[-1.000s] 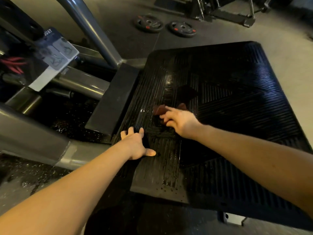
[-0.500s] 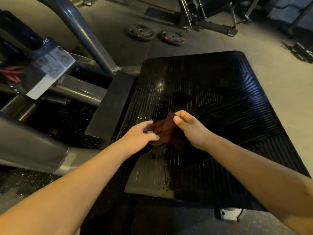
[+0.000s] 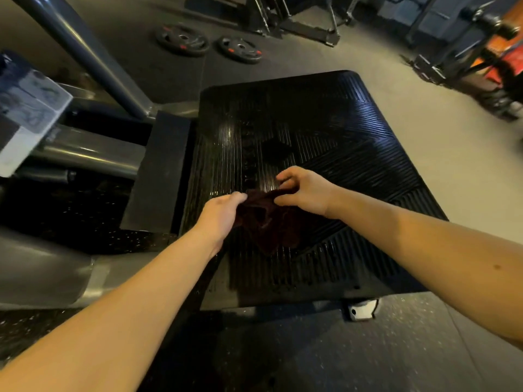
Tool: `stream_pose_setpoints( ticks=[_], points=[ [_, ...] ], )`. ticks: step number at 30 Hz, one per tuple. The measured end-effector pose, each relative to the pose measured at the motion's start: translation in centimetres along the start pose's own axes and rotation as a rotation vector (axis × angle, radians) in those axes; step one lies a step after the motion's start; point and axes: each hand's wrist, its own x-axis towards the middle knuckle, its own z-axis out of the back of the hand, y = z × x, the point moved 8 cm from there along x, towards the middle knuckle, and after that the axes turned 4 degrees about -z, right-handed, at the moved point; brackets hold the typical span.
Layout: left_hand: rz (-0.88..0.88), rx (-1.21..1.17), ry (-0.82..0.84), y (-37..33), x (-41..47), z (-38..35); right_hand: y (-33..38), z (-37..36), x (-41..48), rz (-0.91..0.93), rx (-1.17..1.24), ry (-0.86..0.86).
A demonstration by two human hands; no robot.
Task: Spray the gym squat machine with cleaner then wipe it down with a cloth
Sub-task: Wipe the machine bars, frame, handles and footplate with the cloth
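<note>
Gleaming ribbed footplate (image 3: 339, 131), weight plates (image 3: 182, 41) on floor (image 3: 424, 142)

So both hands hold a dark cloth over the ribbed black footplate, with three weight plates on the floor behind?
Not three: the head view shows two weight plates on the floor behind. Otherwise yes, the left hand and right hand both hold the dark cloth over the ribbed black footplate.

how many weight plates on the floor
2. One weight plate lies beyond the footplate's far edge, a second weight plate just to its right. Others may be off-frame.
</note>
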Motion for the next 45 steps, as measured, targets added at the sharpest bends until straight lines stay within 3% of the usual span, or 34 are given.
stream_pose_setpoints(
  ticks=[5,11,13,16,18,25,31,37,40,45],
  points=[
    [0.0,-0.026,0.008,1.0,-0.1,0.5,2.4,-0.9,0.6,0.226,-0.407,-0.212],
    [-0.235,0.5,-0.148,0.2,1.4,5.2,3.7,-4.2,3.9,0.394,-0.629,-0.255],
    [-0.254,0.766,-0.13,0.5,1.7,6.2,3.0,-6.8,4.7,0.319,-0.847,-0.172],
    [-0.176,1.05,-0.1,1.1,1.9,7.0,0.1,-11.1,4.8,0.147,-0.972,0.077],
    [-0.086,1.158,-0.026,2.0,1.8,7.1,-0.8,-12.2,4.9,0.148,-1.029,0.099],
    [0.021,1.167,0.021,3.8,1.8,8.5,1.5,-10.8,8.7,0.422,-0.875,0.009],
    [0.023,1.165,0.038,4.2,1.8,8.6,3.9,-9.0,12.1,0.597,-0.943,-0.003],
    [0.067,1.136,0.088,4.6,2.4,8.4,6.6,-5.2,22.9,0.404,-0.996,-0.144],
    [0.071,1.148,0.093,4.8,2.7,8.6,6.9,-5.5,26.0,0.3,-0.926,-0.106],
    [0.091,1.16,0.104,4.9,2.9,8.6,6.7,-5.6,25.5,0.38,-0.898,-0.125]
  ],
)
